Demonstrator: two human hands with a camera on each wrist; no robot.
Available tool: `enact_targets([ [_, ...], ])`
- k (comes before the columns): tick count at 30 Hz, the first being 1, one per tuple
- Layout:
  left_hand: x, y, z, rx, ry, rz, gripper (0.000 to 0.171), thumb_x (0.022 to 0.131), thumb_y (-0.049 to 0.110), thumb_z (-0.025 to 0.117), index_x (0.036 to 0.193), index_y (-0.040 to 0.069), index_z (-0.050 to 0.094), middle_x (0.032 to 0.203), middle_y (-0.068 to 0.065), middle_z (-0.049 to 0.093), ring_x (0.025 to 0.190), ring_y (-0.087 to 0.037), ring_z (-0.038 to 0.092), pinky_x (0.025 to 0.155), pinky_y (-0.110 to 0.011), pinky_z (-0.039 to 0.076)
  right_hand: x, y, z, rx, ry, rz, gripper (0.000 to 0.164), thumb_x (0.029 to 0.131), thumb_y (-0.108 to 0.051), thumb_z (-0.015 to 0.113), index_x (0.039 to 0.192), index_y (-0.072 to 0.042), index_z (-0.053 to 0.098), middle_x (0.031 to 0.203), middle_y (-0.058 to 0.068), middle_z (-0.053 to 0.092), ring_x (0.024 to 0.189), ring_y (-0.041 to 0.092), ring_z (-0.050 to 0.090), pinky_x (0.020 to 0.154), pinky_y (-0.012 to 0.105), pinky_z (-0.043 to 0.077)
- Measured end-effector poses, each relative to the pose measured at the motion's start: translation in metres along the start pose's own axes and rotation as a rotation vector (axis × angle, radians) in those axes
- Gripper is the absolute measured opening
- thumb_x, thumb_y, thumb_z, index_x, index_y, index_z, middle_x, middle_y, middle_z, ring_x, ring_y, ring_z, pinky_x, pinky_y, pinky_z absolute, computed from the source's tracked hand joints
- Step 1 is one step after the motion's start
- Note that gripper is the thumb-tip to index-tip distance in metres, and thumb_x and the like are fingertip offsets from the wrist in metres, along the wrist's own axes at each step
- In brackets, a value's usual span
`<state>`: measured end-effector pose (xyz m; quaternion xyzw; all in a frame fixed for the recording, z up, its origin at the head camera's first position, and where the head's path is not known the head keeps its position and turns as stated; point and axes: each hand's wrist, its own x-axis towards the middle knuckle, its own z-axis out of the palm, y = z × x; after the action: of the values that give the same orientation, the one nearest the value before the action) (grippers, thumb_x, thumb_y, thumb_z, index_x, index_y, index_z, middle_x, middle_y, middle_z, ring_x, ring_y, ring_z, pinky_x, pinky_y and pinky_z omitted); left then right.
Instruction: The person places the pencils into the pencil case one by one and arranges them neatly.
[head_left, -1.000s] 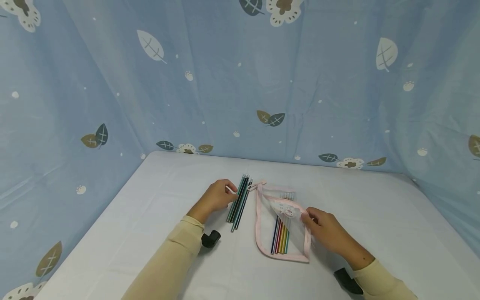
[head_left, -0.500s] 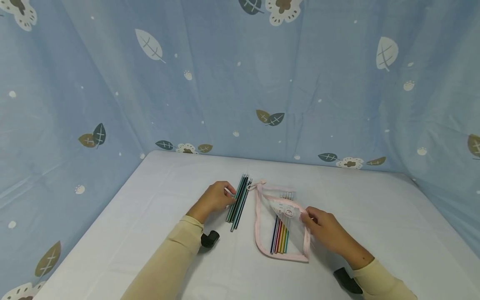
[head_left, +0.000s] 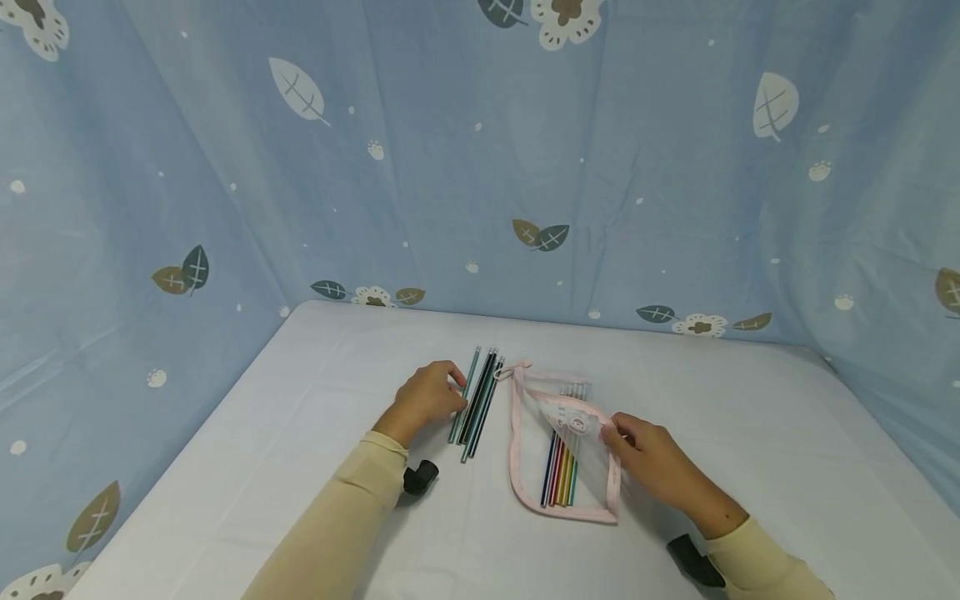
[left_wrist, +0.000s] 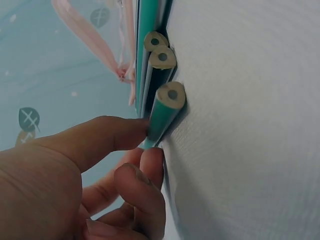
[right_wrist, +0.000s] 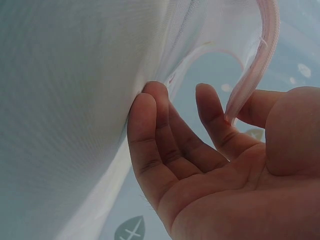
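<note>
My left hand (head_left: 430, 397) pinches a green pencil (head_left: 468, 379) between thumb and fingers, at the left side of a bunch of dark and green pencils (head_left: 480, 412). The unsharpened end of that green pencil (left_wrist: 167, 102) shows in the left wrist view, apart from the others. With thumb and index finger, my right hand (head_left: 651, 462) grips the pink zipper edge (right_wrist: 262, 55) of a see-through pouch (head_left: 516, 450), holding its top layer lifted. Its other fingers extend along the mesh. Several coloured pencils (head_left: 558, 475) lie inside the pouch.
A white-covered table (head_left: 360, 350) bears everything. A blue curtain (head_left: 450, 167) with leaves and flowers stands behind it and at both sides. Black wrist straps (head_left: 422, 477) sit on both arms. A pink pull loop (head_left: 510, 372) lies at the pouch's upper left corner.
My left hand has drawn slightly left and toward me, and one green pencil has come away from the bunch with it. The right hand and the pouch stay in place.
</note>
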<state>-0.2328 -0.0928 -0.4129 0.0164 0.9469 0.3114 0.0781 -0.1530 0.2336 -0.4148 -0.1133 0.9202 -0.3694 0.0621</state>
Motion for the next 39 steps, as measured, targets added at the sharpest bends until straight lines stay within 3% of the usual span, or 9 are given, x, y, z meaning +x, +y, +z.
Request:
enact_targets([
  [13, -0.002, 0.005, 0.000, 0.081, 0.023, -0.047, 0.025, 0.080, 0.024, 0.082, 0.100, 0.018, 0.068, 0.088, -0.002, 0.066, 0.076, -0.021, 0.057, 0.063, -0.034, 0.041, 0.001, -0.001, 0.000, -0.003, 0.003, 0.005, 0.024, 0.106, -0.031, 0.050, 0.102, -0.010, 0.061, 0.075, 0.001, 0.053, 0.066, 0.011, 0.049, 0.054, 0.025, 0.041],
  [19, 0.000, -0.001, -0.004, 0.007, -0.002, -0.070, 0.022, 0.084, 0.024, 0.078, 0.104, 0.016, 0.071, 0.115, -0.009, 0.068, 0.093, -0.025, 0.060, 0.079, -0.041, 0.048, 0.001, 0.000, 0.000, -0.008, 0.004, 0.003, 0.025, 0.106, -0.031, 0.050, 0.100, -0.010, 0.061, 0.074, 0.001, 0.052, 0.065, 0.011, 0.048, 0.053, 0.025, 0.041],
  [23, 0.002, -0.005, -0.006, -0.084, -0.032, -0.047, 0.022, 0.086, 0.023, 0.075, 0.106, 0.015, 0.072, 0.131, -0.013, 0.063, 0.108, -0.027, 0.059, 0.091, -0.045, 0.049, 0.001, 0.000, 0.000, -0.009, 0.002, 0.007, 0.024, 0.106, -0.030, 0.050, 0.100, -0.010, 0.061, 0.074, 0.001, 0.052, 0.064, 0.010, 0.048, 0.053, 0.025, 0.041],
  [29, 0.001, -0.003, -0.011, -0.207, -0.101, -0.014, 0.023, 0.086, 0.021, 0.071, 0.107, 0.013, 0.074, 0.113, -0.010, 0.069, 0.094, -0.023, 0.063, 0.073, -0.035, 0.051, 0.001, -0.001, 0.000, -0.006, 0.005, 0.006, 0.023, 0.106, -0.029, 0.050, 0.098, -0.010, 0.060, 0.072, 0.001, 0.051, 0.061, 0.010, 0.047, 0.051, 0.024, 0.040],
  [34, -0.001, 0.000, -0.010, -0.262, -0.154, 0.009, 0.021, 0.087, 0.019, 0.071, 0.106, 0.011, 0.074, 0.101, -0.006, 0.070, 0.085, -0.020, 0.063, 0.067, -0.030, 0.050, 0.001, -0.002, 0.000, 0.001, 0.001, 0.006, 0.024, 0.106, -0.029, 0.050, 0.098, -0.009, 0.060, 0.072, 0.001, 0.051, 0.061, 0.010, 0.047, 0.051, 0.025, 0.040],
  [39, -0.001, 0.002, -0.009, -0.295, -0.198, 0.001, 0.019, 0.088, 0.018, 0.070, 0.105, 0.011, 0.073, 0.090, -0.003, 0.066, 0.065, -0.013, 0.052, 0.058, -0.026, 0.044, 0.001, -0.002, -0.001, 0.002, 0.002, 0.010, 0.023, 0.106, -0.029, 0.050, 0.099, -0.010, 0.060, 0.072, 0.001, 0.051, 0.062, 0.010, 0.047, 0.052, 0.025, 0.040],
])
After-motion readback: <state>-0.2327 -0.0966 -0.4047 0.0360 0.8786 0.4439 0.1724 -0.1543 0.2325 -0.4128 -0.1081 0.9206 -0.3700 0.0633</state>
